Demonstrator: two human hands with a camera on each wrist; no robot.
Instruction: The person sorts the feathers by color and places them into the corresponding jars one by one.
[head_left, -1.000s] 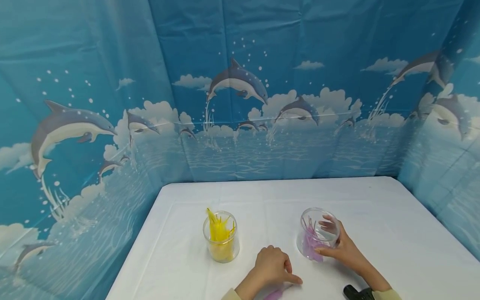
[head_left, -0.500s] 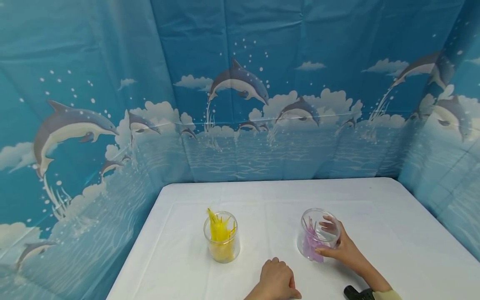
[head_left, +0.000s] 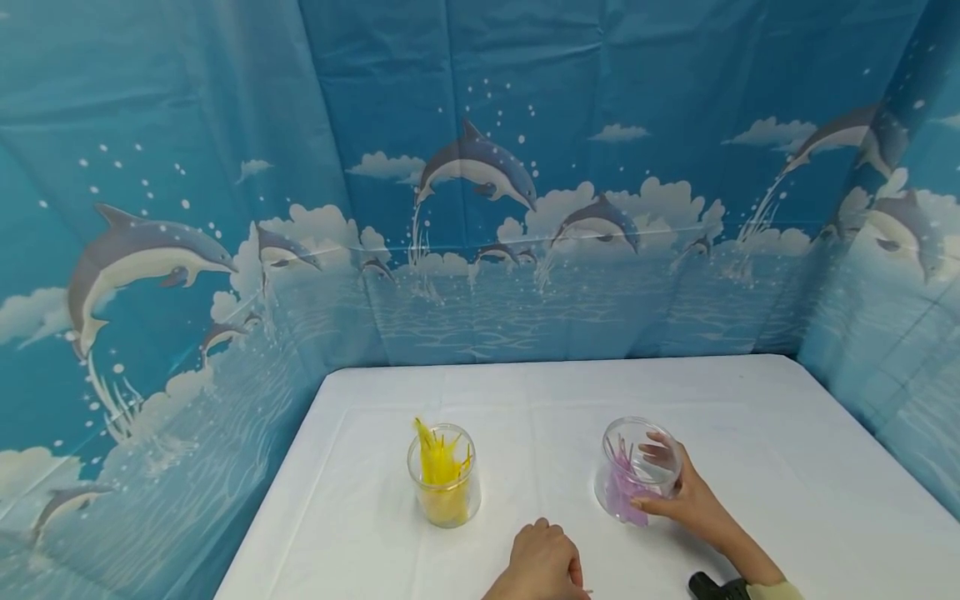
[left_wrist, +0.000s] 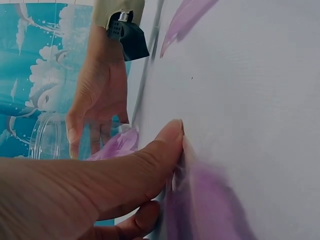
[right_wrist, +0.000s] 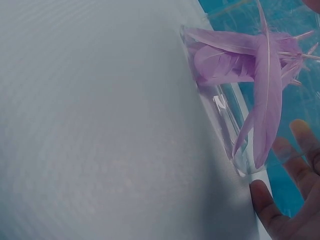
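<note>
My left hand is low over the near part of the table. In the left wrist view its thumb and fingers pinch the quill of a purple feather, whose vane is blurred. A second purple feather lies on the white cloth near that view's top edge. Farther right, my right hand holds a clear glass jar, thumb on the near side and fingers round the far side. Several purple feathers stand inside this jar, which rests upright on the table. The left fingertips are hidden in the head view.
Left of the hands stands another glass jar with several yellow feathers. Both jars share a white-covered table. Behind it hangs a blue dolphin curtain. A black wrist device sits on the right forearm.
My left hand has drawn back toward the near edge, and its thumb has tucked in, with a quill tip now showing beside it. The right hand and both jars have stayed put.
</note>
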